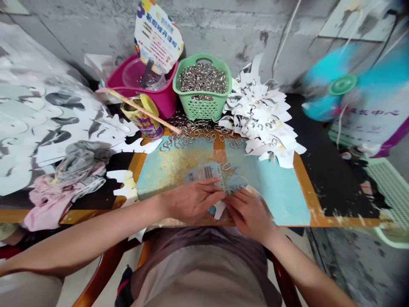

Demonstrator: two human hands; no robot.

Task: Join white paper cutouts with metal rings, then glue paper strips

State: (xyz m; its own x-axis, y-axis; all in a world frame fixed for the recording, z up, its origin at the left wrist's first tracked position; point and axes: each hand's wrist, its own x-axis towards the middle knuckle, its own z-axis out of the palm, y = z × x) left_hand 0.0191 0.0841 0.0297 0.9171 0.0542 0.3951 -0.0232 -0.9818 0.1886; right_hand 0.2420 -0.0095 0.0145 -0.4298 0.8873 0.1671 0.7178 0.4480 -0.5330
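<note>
Close to the table's front edge, my left hand (194, 198) and my right hand (251, 211) meet with their fingertips together. Both are closed in a pinch on a white cut-out piece (220, 209), partly covered by my fingers. Part of it also shows behind my right hand. A metal ring (231, 192) lies at my right fingertips; whether it is gripped I cannot tell. Another oval metal ring (226, 166) rests just beyond my hands on the stained blue work mat (284, 196).
Behind the mat stand a green basket (202, 106) full of metal rings, a magenta bin (168, 100) and a can (148, 123) with a stick across it. Loose rings (204, 134) lie before them. White cut-outs (262, 115) pile right; cloths (67, 183) lie left. A blue fan (341, 85) is at right.
</note>
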